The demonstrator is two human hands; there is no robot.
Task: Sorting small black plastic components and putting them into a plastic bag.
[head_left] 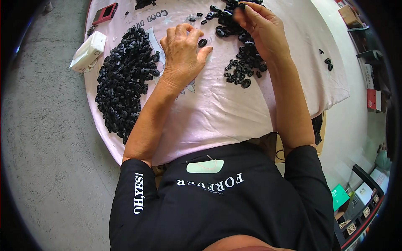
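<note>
My left hand [183, 50] rests low over the pink cloth, fingers bent and thumb spread away from them. In the gap between thumb and forefinger sits a small round black plastic part [202, 43]; it appears to lie on the cloth rather than in a grip. My right hand [268, 33] is raised over the far right pile, thumb and forefinger pinched on a small black part [241, 6], whose shape is blurred. Beneath that hand spreads a heap of black ring-shaped parts [247, 37], with smaller black pieces [238, 69] nearer me.
A large pile of ribbed black parts [125, 79] covers the table's left side. Beside it stand a white tissue pack [88, 51] and a red-edged phone-like device [105, 14]. Small clear pieces [191, 18] lie at the back. A few loose black parts [328, 64] are far right.
</note>
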